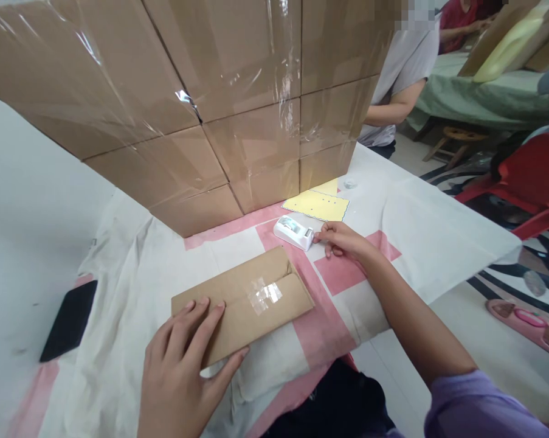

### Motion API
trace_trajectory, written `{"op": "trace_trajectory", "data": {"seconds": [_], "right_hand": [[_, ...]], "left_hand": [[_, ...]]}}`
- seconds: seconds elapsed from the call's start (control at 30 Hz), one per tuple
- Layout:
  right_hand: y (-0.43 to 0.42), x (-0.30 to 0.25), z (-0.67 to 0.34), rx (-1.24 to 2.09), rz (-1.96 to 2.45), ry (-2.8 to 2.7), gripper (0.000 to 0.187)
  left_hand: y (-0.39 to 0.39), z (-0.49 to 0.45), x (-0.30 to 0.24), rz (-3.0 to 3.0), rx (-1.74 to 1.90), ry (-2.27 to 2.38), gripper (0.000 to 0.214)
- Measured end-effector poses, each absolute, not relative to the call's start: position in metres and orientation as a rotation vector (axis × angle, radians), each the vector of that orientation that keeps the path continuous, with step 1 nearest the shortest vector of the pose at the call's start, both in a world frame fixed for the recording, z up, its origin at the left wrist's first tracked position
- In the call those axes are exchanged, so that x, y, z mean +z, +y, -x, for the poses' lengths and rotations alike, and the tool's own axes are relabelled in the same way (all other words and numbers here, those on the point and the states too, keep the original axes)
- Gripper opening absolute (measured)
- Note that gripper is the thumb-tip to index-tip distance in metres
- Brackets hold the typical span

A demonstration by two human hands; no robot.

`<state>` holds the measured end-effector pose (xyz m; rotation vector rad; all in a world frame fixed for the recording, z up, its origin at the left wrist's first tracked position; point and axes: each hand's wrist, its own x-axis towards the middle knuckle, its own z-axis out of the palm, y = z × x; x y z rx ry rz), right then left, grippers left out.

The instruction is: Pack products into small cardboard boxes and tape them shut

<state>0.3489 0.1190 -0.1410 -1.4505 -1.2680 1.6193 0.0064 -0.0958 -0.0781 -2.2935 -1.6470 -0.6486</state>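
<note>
A flat brown paper parcel (251,298) lies on the white and pink cloth (132,267), its flap held by a strip of clear tape (265,296). My left hand (185,365) rests flat on the parcel's near left end, fingers stretched out. My right hand (340,239) reaches forward, fingers curled, its fingertips touching the end of a white tape dispenser (293,232) that sits just beyond the parcel.
A wall of stacked cardboard boxes (219,97) wrapped in clear film stands behind. A yellow sheet (317,205) lies at its foot. A black phone (69,320) sits at the left. Another person (404,79) sits behind the boxes; a red chair (529,176) stands right.
</note>
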Motion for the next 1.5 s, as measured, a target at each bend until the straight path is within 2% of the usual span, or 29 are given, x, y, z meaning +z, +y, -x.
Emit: {"op": "trace_trajectory", "data": {"seconds": [0.17, 0.4, 0.67, 0.77, 1.1, 1.3, 1.37, 1.5], "right_hand": [[0.115, -0.141, -0.344, 1.560, 1.397, -1.364, 0.034], [0.107, -0.145, -0.341, 0.897, 1.401, -1.868, 0.025], [0.099, -0.144, -0.332, 0.661, 1.505, -2.028, 0.007], [0.095, -0.142, -0.324, 0.587, 1.563, -2.041, 0.009], [0.092, -0.141, -0.320, 0.526, 1.514, -1.985, 0.022], [0.095, -0.143, -0.324, 0.408, 1.447, -1.934, 0.016], [0.097, -0.142, -0.327, 0.499, 1.446, -1.891, 0.018], [0.100, -0.137, -0.332, 0.925, 1.432, -1.636, 0.020]], "left_hand": [[-0.095, -0.008, -0.078, 2.271, -0.673, -1.668, 0.059], [-0.097, -0.007, -0.077, 2.291, -0.659, -1.672, 0.061], [-0.096, -0.007, -0.078, 2.277, -0.645, -1.689, 0.061], [-0.097, -0.006, -0.078, 2.281, -0.642, -1.686, 0.060], [-0.095, -0.007, -0.078, 2.271, -0.664, -1.619, 0.059], [-0.096, -0.007, -0.078, 2.272, -0.659, -1.623, 0.058], [-0.096, -0.007, -0.078, 2.266, -0.667, -1.626, 0.058], [-0.096, -0.007, -0.079, 2.264, -0.677, -1.628, 0.058]]}}
